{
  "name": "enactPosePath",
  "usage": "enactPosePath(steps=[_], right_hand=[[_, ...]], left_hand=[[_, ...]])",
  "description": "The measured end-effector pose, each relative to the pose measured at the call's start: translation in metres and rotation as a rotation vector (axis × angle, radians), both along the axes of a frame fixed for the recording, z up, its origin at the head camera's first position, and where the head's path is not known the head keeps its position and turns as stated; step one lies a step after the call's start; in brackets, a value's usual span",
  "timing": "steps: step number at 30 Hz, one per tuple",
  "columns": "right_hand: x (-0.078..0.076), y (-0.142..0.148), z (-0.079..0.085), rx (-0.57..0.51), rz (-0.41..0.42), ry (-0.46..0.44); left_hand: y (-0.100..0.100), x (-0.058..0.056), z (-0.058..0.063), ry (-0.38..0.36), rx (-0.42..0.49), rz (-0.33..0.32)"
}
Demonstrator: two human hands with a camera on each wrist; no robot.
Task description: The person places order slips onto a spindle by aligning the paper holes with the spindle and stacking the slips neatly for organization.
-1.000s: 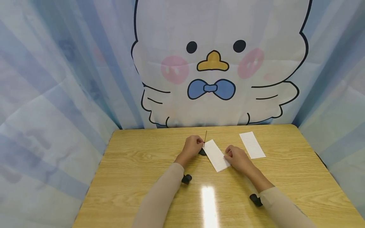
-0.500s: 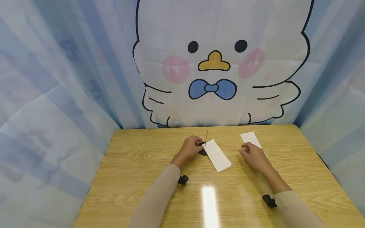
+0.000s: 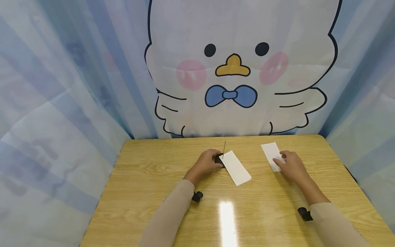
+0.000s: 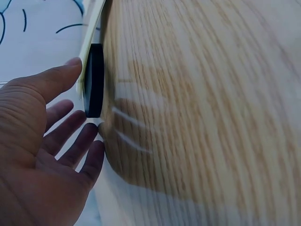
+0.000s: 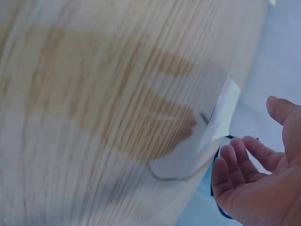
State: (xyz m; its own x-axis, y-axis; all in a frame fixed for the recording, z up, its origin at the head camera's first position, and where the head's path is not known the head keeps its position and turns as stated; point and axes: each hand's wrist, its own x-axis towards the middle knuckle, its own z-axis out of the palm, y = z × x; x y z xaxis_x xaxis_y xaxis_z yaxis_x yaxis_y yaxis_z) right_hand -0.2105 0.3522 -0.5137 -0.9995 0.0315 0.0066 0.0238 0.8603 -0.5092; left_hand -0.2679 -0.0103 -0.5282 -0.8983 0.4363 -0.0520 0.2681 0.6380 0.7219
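Observation:
A receipt spike [image 3: 217, 159] with a round black base and a thin upright rod stands near the table's far edge. White printed slips [image 3: 236, 168] are on its rod and slant toward the near right. My left hand [image 3: 205, 163] holds the base by its rim, thumb on the near side and fingers on the far side. In the left wrist view the black base [image 4: 94, 80] shows edge-on beside the thumb. My right hand [image 3: 291, 166] reaches over a separate white slip [image 3: 272, 156], fingers loosely bent and thumb apart, with nothing gripped.
The wooden table [image 3: 148, 206] ends at a curtain [image 3: 191, 116] with a cartoon bird, and more curtain hangs on both sides. Black wrist cameras [image 3: 197, 196] sit below each forearm. A bright light reflection lies on the near middle of the table.
My right hand has left the slips on the spike and moved right to the separate slip. My left fingers have shifted from the rod and slip corner onto the black base.

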Motion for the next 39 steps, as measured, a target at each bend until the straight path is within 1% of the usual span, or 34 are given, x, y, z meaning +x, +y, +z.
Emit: enactPosePath(steps=[3,9,15,19,22,27,30,34,39], right_hand=[[-0.001,0.007,0.0,0.024,-0.007,-0.01],[0.0,0.016,-0.001,-0.004,-0.034,-0.076],[0.001,0.019,-0.009,-0.009,-0.035,-0.063],[0.002,0.017,-0.012,-0.002,-0.048,-0.079],[0.003,0.014,-0.011,0.006,-0.063,-0.096],[0.004,0.012,-0.011,0.019,-0.085,-0.092],[0.003,0.012,-0.013,0.02,-0.103,-0.107],[0.002,0.01,-0.013,0.012,-0.132,-0.13],[0.003,0.008,-0.012,0.02,-0.138,-0.126]], left_hand=[[0.0,0.0,-0.001,0.02,-0.009,-0.004],[0.001,-0.001,-0.006,0.057,-0.035,-0.005],[0.0,-0.001,-0.006,0.047,-0.058,0.013],[0.0,0.0,-0.006,0.044,-0.076,0.014],[0.0,0.0,-0.007,0.046,-0.083,0.017],[0.002,0.001,-0.008,0.048,-0.064,0.014],[0.002,0.0,-0.009,0.049,-0.061,0.011],[0.002,-0.001,-0.008,0.055,-0.072,0.013],[0.001,-0.001,-0.006,0.041,-0.066,0.018]])
